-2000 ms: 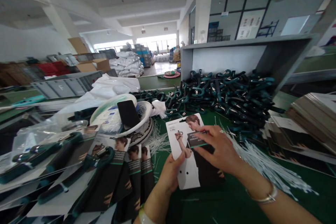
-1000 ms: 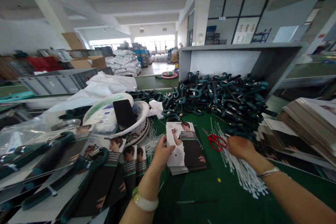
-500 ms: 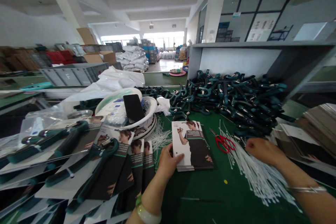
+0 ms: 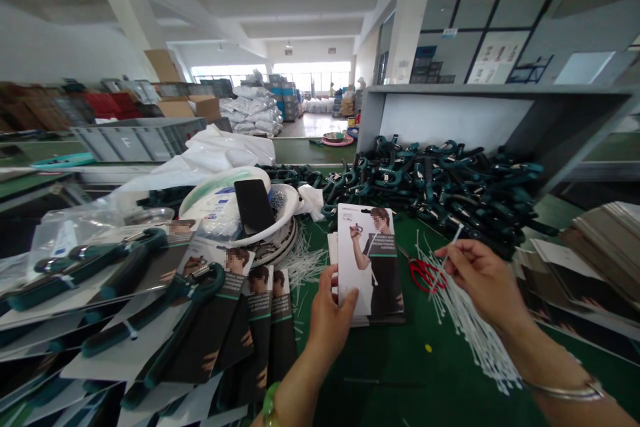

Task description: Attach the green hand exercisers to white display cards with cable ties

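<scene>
My left hand [image 4: 331, 313] grips a printed backing card [image 4: 357, 293] by its lower left edge, thumb on the front. The card stands tilted up over other cards, with a thin white strip showing against its front. To the right, my right hand [image 4: 483, 277] is closed in a pinch on a white cable tie [image 4: 457, 235], its end sticking up past the fingers. Below that hand a bundle of white cable ties [image 4: 480, 340] lies fanned out on the green table. Red-handled scissors [image 4: 425, 275] lie just left of the bundle.
Dark green hand grippers [image 4: 440, 180] are heaped at the back right under a grey shelf [image 4: 490, 89]. Carded hand grippers [image 4: 125, 333] are piled on the left. A phone [image 4: 254, 205] rests on a white basin [image 4: 287, 217]. More cards [image 4: 600, 267] are stacked at right.
My left hand has raised the card from lying on the stack to a steeper tilt. My right hand has come up and left from the bundle with a cable tie in its fingers.
</scene>
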